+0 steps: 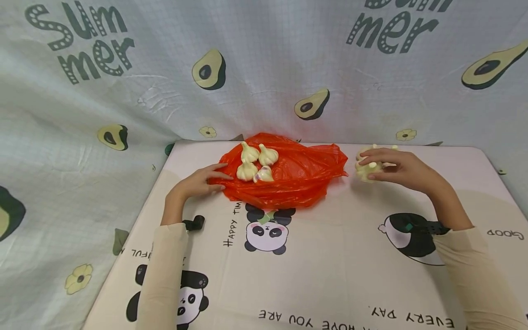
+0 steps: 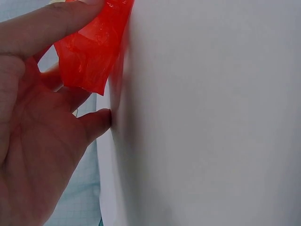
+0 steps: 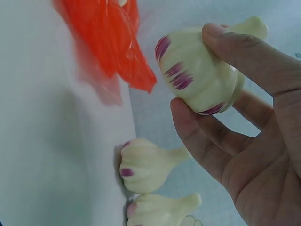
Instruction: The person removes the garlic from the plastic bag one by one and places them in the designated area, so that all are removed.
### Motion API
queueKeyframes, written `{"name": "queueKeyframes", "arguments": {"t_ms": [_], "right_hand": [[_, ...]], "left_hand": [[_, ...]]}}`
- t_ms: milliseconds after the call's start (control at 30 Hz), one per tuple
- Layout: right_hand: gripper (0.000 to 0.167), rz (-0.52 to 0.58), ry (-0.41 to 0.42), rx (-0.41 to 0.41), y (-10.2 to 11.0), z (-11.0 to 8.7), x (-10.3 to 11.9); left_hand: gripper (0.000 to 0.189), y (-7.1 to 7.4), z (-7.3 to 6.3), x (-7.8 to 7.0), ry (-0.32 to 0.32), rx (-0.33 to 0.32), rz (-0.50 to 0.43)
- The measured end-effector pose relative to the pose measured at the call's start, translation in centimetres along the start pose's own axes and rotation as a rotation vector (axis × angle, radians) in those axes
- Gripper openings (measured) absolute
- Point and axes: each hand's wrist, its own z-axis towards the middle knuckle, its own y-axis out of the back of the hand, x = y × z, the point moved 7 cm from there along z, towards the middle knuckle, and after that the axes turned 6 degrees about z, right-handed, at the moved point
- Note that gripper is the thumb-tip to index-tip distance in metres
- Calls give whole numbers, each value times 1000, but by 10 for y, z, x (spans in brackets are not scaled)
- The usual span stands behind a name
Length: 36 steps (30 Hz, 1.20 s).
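Observation:
A red plastic bag (image 1: 301, 167) lies spread at the back of the table, with several garlic bulbs (image 1: 246, 170) clustered on its left part. My left hand (image 1: 195, 183) is at the bag's left edge; in the left wrist view its thumb and fingers pinch the red plastic (image 2: 89, 61). To the right of the bag, my right hand (image 1: 412, 172) holds a garlic bulb with purple streaks (image 3: 195, 70) between thumb and fingers, raised off the table. Two more garlic bulbs (image 3: 146, 165) sit below it in the right wrist view, mostly hidden by the hand in the head view.
The table's cloth (image 1: 313, 261) carries panda prints and lettering. Behind the table and at its left hangs a curtain (image 1: 255, 68) with avocado prints. Each wrist wears a small dark camera (image 1: 199, 222) on a strap.

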Motion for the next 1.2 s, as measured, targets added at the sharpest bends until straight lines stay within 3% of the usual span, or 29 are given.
{"name": "queueKeyframes", "arguments": {"t_ms": [233, 967, 1200], "right_hand": [[38, -8, -9, -47, 6, -6, -3], [36, -79, -45, -195, 30, -27, -24], [35, -50, -58, -242, 37, -38, -35]], "left_hand": [[37, 1, -1, -2, -27, -7, 7], [37, 1, -2, -2, -26, -8, 19], [37, 1, -1, -3, -19, -7, 16]]}}
